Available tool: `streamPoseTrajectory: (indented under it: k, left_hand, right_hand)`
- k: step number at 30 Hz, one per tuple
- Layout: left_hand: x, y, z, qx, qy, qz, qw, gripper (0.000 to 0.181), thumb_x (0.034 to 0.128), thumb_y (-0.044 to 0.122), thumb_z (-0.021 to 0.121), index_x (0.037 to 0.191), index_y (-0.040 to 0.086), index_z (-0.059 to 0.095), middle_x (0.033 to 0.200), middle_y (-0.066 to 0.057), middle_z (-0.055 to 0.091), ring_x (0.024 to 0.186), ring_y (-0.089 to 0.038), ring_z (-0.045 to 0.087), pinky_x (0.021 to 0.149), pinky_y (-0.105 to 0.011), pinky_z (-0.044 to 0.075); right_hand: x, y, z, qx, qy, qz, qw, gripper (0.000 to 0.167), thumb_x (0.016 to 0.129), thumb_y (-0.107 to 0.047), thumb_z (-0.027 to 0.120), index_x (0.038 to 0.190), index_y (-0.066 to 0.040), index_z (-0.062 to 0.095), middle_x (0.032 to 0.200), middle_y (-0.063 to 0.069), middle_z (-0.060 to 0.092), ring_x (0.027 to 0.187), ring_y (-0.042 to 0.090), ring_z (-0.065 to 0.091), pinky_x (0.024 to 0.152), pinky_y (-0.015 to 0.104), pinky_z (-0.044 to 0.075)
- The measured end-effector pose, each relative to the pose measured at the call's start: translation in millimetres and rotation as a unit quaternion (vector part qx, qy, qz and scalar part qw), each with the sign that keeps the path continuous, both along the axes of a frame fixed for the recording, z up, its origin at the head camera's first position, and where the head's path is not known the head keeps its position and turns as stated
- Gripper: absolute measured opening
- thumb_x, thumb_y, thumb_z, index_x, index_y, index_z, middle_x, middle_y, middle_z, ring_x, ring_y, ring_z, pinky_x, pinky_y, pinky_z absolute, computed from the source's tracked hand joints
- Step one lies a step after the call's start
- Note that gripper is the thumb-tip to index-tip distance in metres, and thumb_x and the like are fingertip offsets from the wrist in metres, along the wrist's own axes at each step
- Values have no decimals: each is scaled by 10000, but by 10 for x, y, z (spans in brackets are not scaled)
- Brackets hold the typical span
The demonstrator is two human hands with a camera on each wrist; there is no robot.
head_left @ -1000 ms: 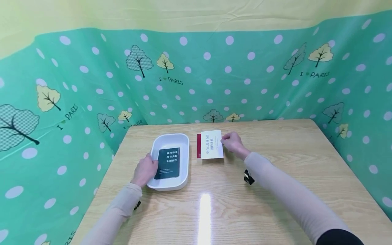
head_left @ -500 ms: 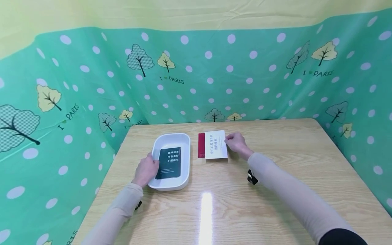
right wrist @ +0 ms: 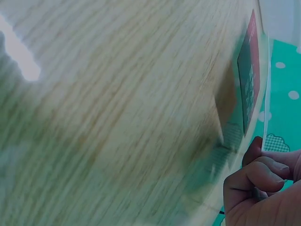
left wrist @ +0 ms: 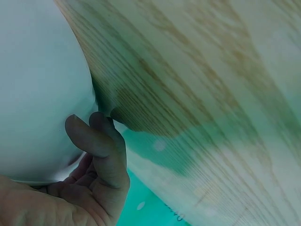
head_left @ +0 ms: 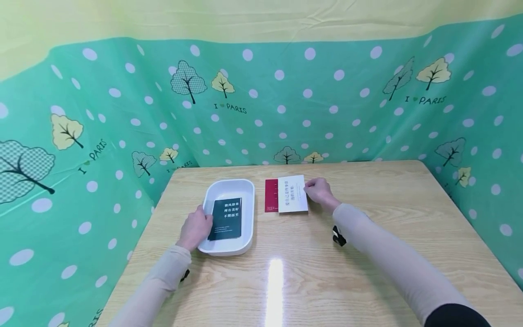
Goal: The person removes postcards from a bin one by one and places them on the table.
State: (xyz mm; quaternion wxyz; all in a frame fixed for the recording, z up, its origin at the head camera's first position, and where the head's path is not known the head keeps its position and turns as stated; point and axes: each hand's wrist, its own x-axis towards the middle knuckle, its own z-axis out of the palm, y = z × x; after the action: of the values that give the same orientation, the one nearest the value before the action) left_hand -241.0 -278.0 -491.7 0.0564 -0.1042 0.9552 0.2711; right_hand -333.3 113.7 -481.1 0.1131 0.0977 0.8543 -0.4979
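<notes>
In the head view, my left hand (head_left: 195, 228) grips the left rim of a white plastic tray (head_left: 248, 213). Its fingers lie along the outer wall, also seen against the tray (left wrist: 42, 84) in the left wrist view. Inside the tray lies a dark green card (head_left: 225, 225) with white writing. My right hand (head_left: 321, 192) pinches the right edge of a white card (head_left: 292, 194) printed with dark characters. This card partly overlaps a red card (head_left: 271, 195) on the table. In the right wrist view the white card (right wrist: 266, 94) appears edge-on, raised above the table.
All this is on a light wood-grain table (head_left: 327, 281), with a bright light reflection (head_left: 274, 290) near its front. A green dotted cloth (head_left: 229, 131) with printed trees hangs along the back and sides. The tray stands left of the cards.
My right hand has drawn the white card to the right, so more of the red card shows. The left hand keeps its hold on the tray.
</notes>
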Motion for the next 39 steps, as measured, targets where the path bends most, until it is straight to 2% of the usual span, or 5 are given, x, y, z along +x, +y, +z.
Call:
streamPoseTrajectory:
  k: [8, 15, 25, 33, 39]
  left_hand:
    - [4, -8, 4, -1, 14, 7, 10000, 548, 1081, 190, 437, 1506, -146, 360, 1299, -408, 595, 1043, -443, 716, 819, -545, 624]
    - [6, 7, 5, -10, 34, -9, 10000, 546, 1080, 178, 437, 1504, -157, 356, 1316, -417, 579, 1066, -456, 707, 835, -557, 617]
    - [21, 10, 17, -38, 53, 9, 10000, 543, 1079, 168, 444, 1511, -149, 356, 1323, -412, 580, 1089, -467, 697, 852, -567, 610]
    - [23, 6, 14, -16, 13, 3, 10000, 558, 1079, 170, 438, 1523, -151, 336, 1336, -417, 569, 1084, -463, 699, 849, -569, 610]
    - [21, 17, 13, 14, 5, 7, 10000, 560, 1083, 183, 433, 1527, -144, 337, 1352, -412, 563, 1103, -461, 693, 866, -568, 606]
  right_hand:
    - [-32, 62, -44, 15, 3, -61, 10000, 324, 1058, -89, 581, 1344, 55, 633, 1370, 228, 602, 1177, 325, 567, 913, 391, 522]
    - [-74, 108, -74, 27, 46, -93, 9999, 319, 1057, -86, 575, 1338, 49, 642, 1396, 225, 597, 1213, 324, 566, 974, 406, 519]
    - [-107, 192, -99, 123, 96, -85, 9998, 316, 1064, -100, 570, 1327, 54, 651, 1346, 223, 614, 1156, 311, 570, 917, 384, 517]
    - [-136, 213, -127, 200, 94, -45, 9997, 320, 1066, -99, 566, 1330, 65, 644, 1349, 234, 614, 1202, 333, 573, 1002, 433, 517]
    - [-151, 215, -182, 281, 167, -11, 9995, 306, 1063, -101, 579, 1310, 63, 655, 1286, 229, 635, 1077, 300, 586, 833, 349, 523]
